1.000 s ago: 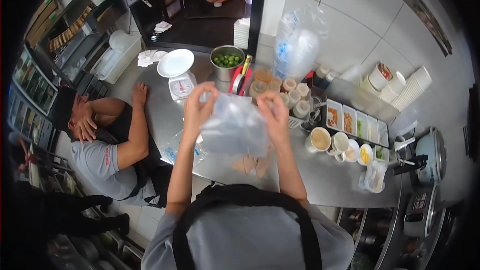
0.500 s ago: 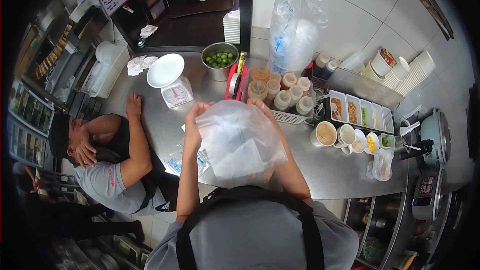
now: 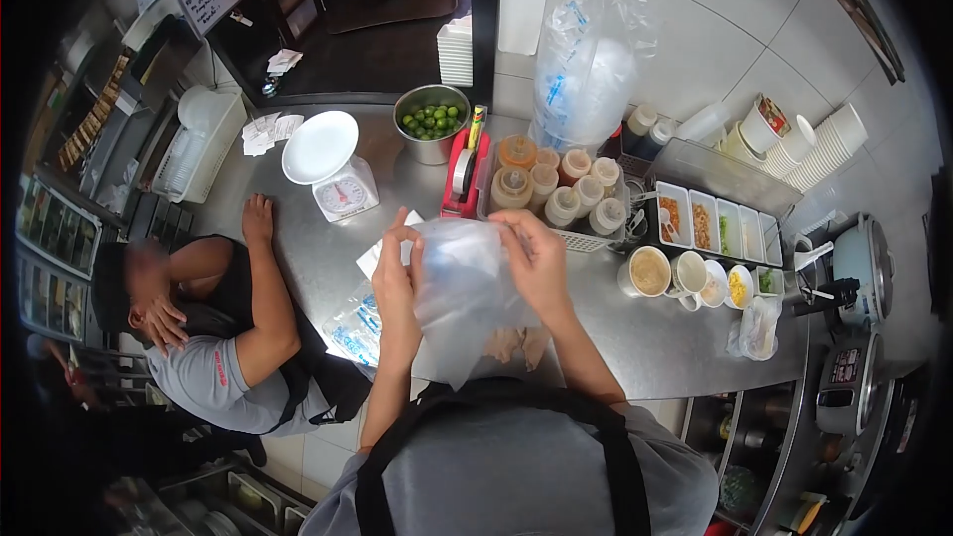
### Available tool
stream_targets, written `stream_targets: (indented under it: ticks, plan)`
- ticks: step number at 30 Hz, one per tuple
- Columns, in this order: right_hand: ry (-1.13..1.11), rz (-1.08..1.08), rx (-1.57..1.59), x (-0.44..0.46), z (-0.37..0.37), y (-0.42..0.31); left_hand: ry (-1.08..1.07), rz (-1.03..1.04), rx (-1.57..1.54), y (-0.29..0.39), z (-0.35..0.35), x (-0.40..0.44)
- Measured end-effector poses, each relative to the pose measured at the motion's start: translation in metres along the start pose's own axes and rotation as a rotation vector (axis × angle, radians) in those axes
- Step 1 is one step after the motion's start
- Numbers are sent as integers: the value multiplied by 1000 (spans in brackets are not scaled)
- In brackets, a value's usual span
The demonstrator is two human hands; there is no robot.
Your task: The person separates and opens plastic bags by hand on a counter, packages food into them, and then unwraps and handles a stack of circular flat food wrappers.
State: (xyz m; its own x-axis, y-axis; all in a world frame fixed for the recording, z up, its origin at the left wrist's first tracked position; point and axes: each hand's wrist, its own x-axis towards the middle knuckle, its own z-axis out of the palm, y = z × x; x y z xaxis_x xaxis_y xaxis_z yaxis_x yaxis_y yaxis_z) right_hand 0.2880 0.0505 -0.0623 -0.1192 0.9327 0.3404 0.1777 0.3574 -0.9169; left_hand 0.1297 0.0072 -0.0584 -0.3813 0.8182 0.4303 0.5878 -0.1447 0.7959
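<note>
A translucent plastic bag (image 3: 465, 288) hangs in front of my chest, above the steel counter. My left hand (image 3: 397, 273) has its fingers curled at the bag's upper left edge. At the upper right edge, my right hand (image 3: 537, 263) pinches the plastic between thumb and fingers. Beneath the bag, some brown paper-like material (image 3: 518, 345) shows in part. Left of my left hand lies a clear plastic packet with blue print (image 3: 354, 328), and a white paper (image 3: 375, 253) sits partly hidden behind that hand.
A kitchen scale (image 3: 344, 194), a pot of green limes (image 3: 433, 124), a red tape dispenser (image 3: 461, 179) and a basket of sauce bottles (image 3: 556, 189) stand behind. Topping trays (image 3: 710, 223) and cups (image 3: 650, 271) are right. A co-worker (image 3: 213, 337) leans on the counter at left.
Both hands have shifted their hold along the bag's top edge. The bag was spread wide and now hangs narrower, uncovering the brown material. My left hand has turned more upright.
</note>
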Motion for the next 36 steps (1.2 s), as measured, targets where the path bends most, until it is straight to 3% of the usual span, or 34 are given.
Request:
stream_targets:
  ticks: [2, 6, 9, 12, 13, 16, 17, 19, 20, 22, 26, 28, 32, 34, 36]
  plan:
    - [72, -133, -37, 7, 18, 24, 9, -39, -120, -21, 14, 2]
    - [-194, 199, 129, 13, 19, 48, -180, -276, -314, -43, 7, 9]
    - [-291, 210, 42, 14, 24, 75, -315, -448, -502, -84, 15, 9]
    - [-176, 71, -121, 2, 33, 104, -288, -166, -383, -127, 36, -23]
    - [-193, 285, -65, -3, 34, 99, -242, -331, -252, -118, 45, -30]
    - [-155, 320, -38, -14, 35, 102, -293, -454, -314, -133, 49, -29]
    - [-164, 298, 123, -16, 36, 112, -204, -128, -156, -138, 52, -27]
    - [-161, 230, 456, -11, 42, 134, -136, 185, 96, -117, 43, -15]
    - [-178, 365, 537, -12, 38, 126, -96, 345, 220, -108, 39, -11]
    - [-215, 624, 695, -12, 27, 107, -234, 265, 67, -124, 32, -21]
    - [-143, 561, 752, -19, 40, 139, -675, -104, -164, -133, -13, -9]
    - [-104, 591, 718, -21, 40, 132, -631, 32, -323, -116, -14, -10]
    - [-92, 542, 711, -27, 39, 123, -169, 21, -614, -48, 26, -28]
    - [-127, 588, 752, -29, 25, 101, -378, -200, -583, -77, 34, -31]
    - [-150, 637, 803, -37, 9, 89, -479, -294, -579, -98, 44, -31]
